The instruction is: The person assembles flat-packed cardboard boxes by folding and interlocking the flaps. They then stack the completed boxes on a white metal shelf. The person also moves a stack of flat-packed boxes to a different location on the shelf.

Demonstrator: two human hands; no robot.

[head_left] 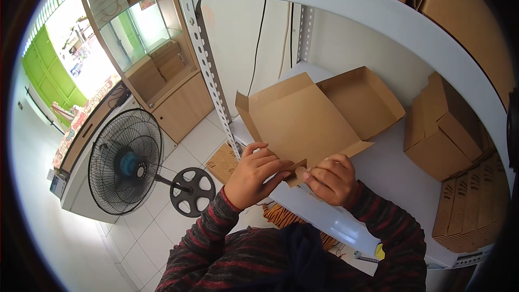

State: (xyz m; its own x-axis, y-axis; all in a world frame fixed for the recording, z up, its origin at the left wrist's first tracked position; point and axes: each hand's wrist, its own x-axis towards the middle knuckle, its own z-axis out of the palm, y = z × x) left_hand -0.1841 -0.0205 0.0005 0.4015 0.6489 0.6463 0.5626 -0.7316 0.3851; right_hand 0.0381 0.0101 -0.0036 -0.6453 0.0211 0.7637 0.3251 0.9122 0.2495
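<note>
A brown cardboard box lies unfolded on the shelf, its wide lid panel point(297, 116) toward me and its shallow tray point(373, 97) behind to the right. Side flaps stand up at the lid's left and right edges. At the near edge, my left hand point(255, 176) pinches a small cardboard flap point(295, 177) between thumb and fingers. My right hand point(332, 179) grips the same flap from the other side, fingers curled and thumb pressed on it. Whether the flap is joined to the lid is hidden by my hands.
Folded cardboard boxes point(440, 130) stand on the shelf point(389, 167) at the right, above a stack of printed cartons point(467, 203). A perforated metal post point(208, 59) rises at the shelf's left. A black fan point(127, 162) stands on the tiled floor, near a wooden cabinet point(181, 105).
</note>
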